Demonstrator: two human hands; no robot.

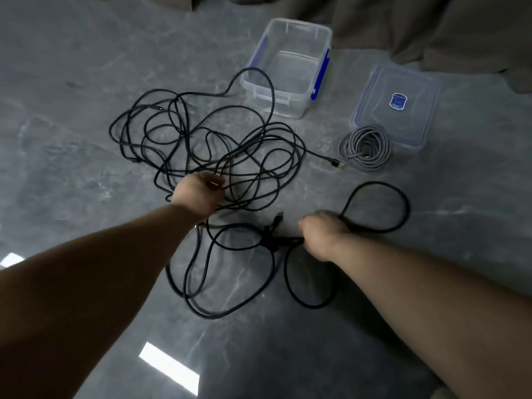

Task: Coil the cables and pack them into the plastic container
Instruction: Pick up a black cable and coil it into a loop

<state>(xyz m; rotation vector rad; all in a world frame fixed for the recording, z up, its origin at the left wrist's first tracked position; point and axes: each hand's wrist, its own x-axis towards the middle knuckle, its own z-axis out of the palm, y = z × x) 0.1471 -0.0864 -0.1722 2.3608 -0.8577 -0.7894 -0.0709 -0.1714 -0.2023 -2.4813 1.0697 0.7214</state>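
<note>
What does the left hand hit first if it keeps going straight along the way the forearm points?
The left hand already grips strands of the tangled black cable. Straight on, up and right, it meets more of those loops first; the empty plastic container lies beyond them. Depth is uncertain.

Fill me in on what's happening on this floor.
A person is sorting cables on a grey floor. The left hand grips strands of a tangled black cable; the right hand grips a thicker black cable looping beside it. A grey cable already lies coiled against the lid. The plastic container stands open, nothing in it.
</note>
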